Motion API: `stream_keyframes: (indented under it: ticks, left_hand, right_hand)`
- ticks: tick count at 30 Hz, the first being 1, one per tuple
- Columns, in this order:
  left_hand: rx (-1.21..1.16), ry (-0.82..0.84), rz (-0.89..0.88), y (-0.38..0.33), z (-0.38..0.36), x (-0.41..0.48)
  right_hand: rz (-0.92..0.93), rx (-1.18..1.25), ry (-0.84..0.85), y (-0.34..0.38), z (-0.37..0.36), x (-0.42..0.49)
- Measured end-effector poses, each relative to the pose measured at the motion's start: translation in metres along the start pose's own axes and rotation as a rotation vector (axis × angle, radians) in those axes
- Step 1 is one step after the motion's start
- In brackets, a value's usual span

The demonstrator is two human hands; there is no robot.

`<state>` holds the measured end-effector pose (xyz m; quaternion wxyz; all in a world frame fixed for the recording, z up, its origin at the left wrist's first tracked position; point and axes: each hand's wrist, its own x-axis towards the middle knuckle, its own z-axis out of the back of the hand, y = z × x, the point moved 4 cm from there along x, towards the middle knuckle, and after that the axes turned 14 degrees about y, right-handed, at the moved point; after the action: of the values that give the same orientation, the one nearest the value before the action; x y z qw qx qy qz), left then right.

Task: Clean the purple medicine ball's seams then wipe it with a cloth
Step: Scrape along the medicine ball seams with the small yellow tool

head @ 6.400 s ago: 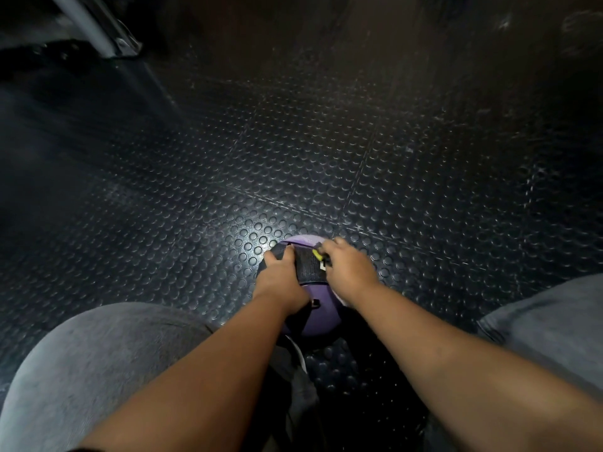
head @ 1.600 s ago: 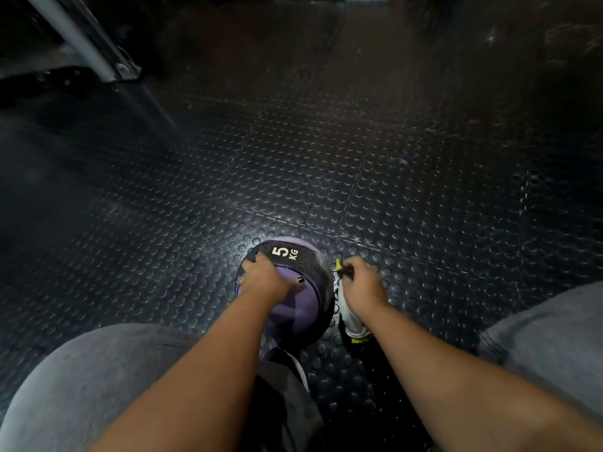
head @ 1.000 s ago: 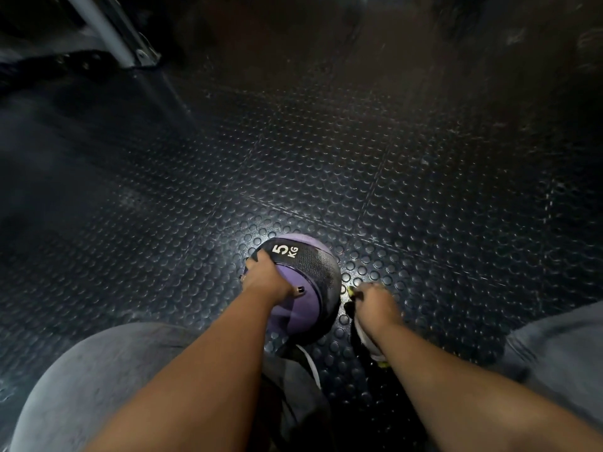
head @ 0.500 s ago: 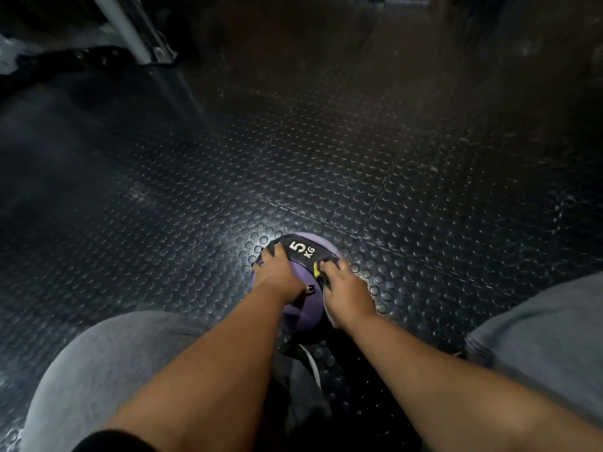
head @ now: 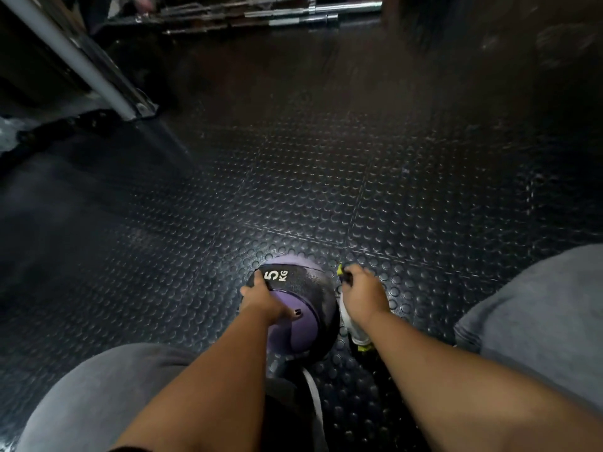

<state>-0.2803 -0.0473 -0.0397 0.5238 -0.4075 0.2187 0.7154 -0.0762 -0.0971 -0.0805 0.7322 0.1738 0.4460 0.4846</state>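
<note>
The purple medicine ball [head: 295, 324] with a black band marked "5 KG" sits on the studded floor between my knees. My left hand [head: 264, 300] lies on its top left, fingers curled over the black band, thumb on the purple panel. My right hand [head: 362, 293] is just right of the ball, off its surface, gripping a small tool with a yellow tip [head: 340, 269] together with a white cloth [head: 354, 327] that hangs below my palm to the floor.
Black studded rubber floor [head: 326, 177] stretches ahead. A grey slanted metal post [head: 75, 57] stands at far left beside a thick black rope [head: 65, 128]. Chrome barbells [head: 277, 11] lie along the top. My grey-clad knees [head: 535, 305] flank the ball.
My right hand has come off the ball's black band and moved right, beside the ball, still holding the tool and cloth. My left hand stays on the ball.
</note>
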Motion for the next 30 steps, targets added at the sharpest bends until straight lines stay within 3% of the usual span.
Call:
stream_keyframes:
  ticks: [5,10,18,22,30]
  left_hand:
    - [0.062,0.012,-0.005,-0.004,0.003,0.004]
    - [0.077,0.036,0.011,0.001,0.003,0.018]
    - [-0.003,0.039,-0.012,0.016,-0.008,0.022]
    - [-0.019,0.019,-0.038,0.02,-0.009,0.021]
    - [-0.106,0.001,-0.075,0.024,0.005,0.034]
  right_hand:
    - [0.262,-0.153,0.081,0.045,-0.019,0.005]
    - [0.365,-0.311,0.16,0.062,-0.045,0.007]
    - [0.289,-0.311,0.055,0.071,-0.046,0.035]
    - [0.241,-0.372,0.107,0.079,-0.039,0.056]
    - [0.411,-0.408,0.117,0.078,-0.063,0.009]
